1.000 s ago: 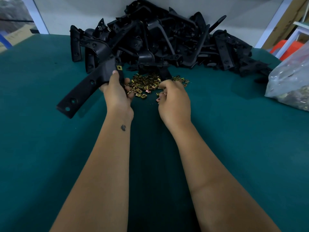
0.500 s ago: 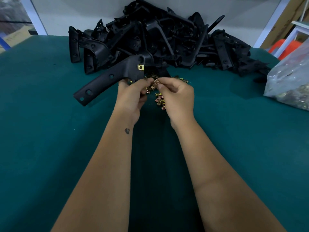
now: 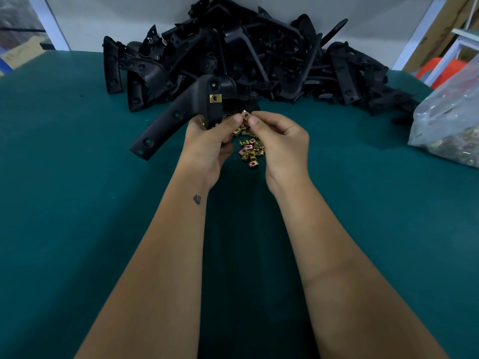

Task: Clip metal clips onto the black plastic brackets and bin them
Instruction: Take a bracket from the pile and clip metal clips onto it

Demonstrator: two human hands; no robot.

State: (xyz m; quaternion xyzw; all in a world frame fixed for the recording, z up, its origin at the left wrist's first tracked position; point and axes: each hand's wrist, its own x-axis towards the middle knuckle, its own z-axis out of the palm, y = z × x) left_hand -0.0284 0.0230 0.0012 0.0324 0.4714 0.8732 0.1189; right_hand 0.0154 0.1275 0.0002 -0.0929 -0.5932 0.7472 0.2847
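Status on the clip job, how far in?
Early. Done: one fitted clip on the held bracket, gripped by the left hand. In hand: right hand pinches the next clip. Left: the bracket pile, loose clips; no bin visible.

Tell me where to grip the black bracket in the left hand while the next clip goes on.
Probably grip the black bracket as the left hand does: at its bend, from below. The long arm juts away leftward, and the upper edge with the fitted clip stays open to the right hand.
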